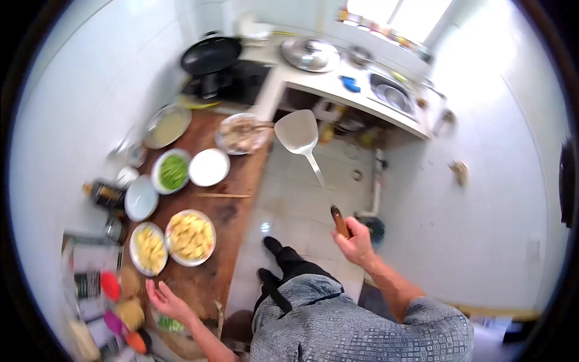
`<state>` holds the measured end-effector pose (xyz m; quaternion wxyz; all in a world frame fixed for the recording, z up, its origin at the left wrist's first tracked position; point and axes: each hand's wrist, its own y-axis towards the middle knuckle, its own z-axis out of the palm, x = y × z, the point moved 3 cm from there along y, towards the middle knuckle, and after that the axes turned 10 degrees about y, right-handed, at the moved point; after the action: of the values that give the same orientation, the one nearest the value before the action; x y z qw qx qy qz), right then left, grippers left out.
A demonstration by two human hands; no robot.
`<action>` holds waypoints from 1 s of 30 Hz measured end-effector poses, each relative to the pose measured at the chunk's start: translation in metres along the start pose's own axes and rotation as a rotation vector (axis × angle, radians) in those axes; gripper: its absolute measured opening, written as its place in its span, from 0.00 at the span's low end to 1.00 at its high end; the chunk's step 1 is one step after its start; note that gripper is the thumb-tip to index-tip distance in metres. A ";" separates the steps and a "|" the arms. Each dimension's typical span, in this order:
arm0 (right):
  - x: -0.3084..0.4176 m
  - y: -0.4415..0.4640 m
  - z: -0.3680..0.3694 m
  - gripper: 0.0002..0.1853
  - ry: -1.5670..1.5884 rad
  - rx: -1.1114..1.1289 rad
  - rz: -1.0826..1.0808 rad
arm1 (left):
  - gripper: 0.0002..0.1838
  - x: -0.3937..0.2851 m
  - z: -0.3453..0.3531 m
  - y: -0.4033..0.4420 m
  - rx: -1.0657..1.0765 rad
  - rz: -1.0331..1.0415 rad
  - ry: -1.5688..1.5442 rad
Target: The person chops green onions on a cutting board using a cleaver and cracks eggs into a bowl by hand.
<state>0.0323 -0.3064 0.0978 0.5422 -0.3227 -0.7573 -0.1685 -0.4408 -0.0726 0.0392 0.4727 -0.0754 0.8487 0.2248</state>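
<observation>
My right hand point(356, 242) is wrapped round the brown handle of a metal wok spatula point(297, 133), its broad blade raised over the floor. My left hand point(170, 303) holds nothing. Its fingers are apart, just below an oval dish of yellow chunks point(149, 248) at the left of the wooden counter. Beside that dish stands a round plate of larger yellow chunks point(192, 237). Below my left hand lies something chopped and green point(170, 324), partly hidden by my forearm.
Farther along the wooden counter point(226, 232) are a bowl of chopped greens point(174, 172), a white bowl point(209, 168), a plate of meat-like pieces point(242, 134) and chopsticks point(223, 195). A black wok point(211, 55) sits on the stove. Beyond are a large lid point(310, 54) and a sink point(392, 96).
</observation>
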 end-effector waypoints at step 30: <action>-0.237 -0.168 -0.282 0.19 0.869 -0.674 0.663 | 0.23 -0.531 0.457 -0.548 1.468 1.165 -0.469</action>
<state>0.1690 -0.6730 -0.0067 0.6919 -0.5946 -0.2339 -0.3363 0.3852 -0.3965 0.1069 0.3739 0.7184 0.5662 -0.1531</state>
